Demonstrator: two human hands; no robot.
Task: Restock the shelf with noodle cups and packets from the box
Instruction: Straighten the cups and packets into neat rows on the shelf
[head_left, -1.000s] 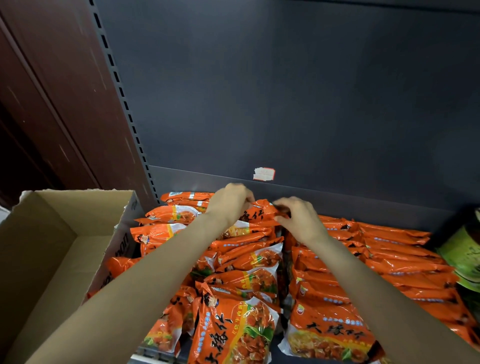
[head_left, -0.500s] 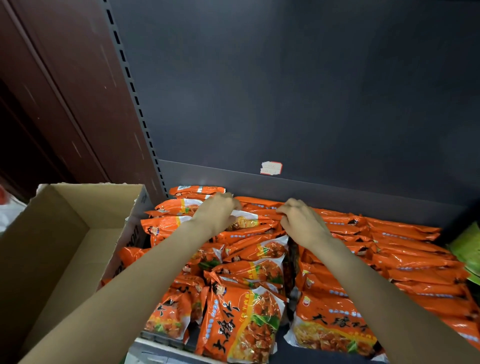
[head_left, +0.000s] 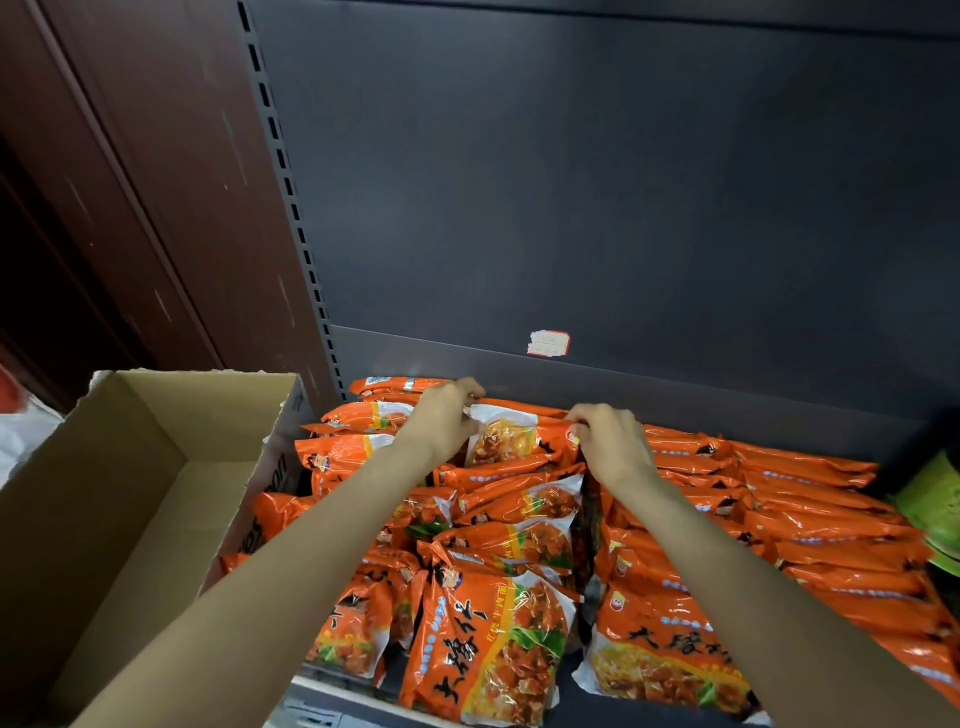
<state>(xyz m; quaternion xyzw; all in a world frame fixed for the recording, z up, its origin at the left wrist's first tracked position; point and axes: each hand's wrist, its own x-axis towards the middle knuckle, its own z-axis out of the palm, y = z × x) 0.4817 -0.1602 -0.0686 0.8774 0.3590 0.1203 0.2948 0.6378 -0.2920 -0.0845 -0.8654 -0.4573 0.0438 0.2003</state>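
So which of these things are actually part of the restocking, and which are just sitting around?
Part of the job:
- orange noodle packet, gripped at the back of the shelf by the left hand and right hand
- rows of orange packets
- cardboard box
- shelf

Just lying about:
- green container at the right edge
- sticker on the back panel

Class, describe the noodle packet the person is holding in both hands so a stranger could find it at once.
Start at the dark shelf back panel with its small sticker; below it lie rows of orange packets. In the middle row, near the back, the held packet is gripped by the left hand and the right hand. Unlike its neighbours, it is raised, its printed face towards the camera.
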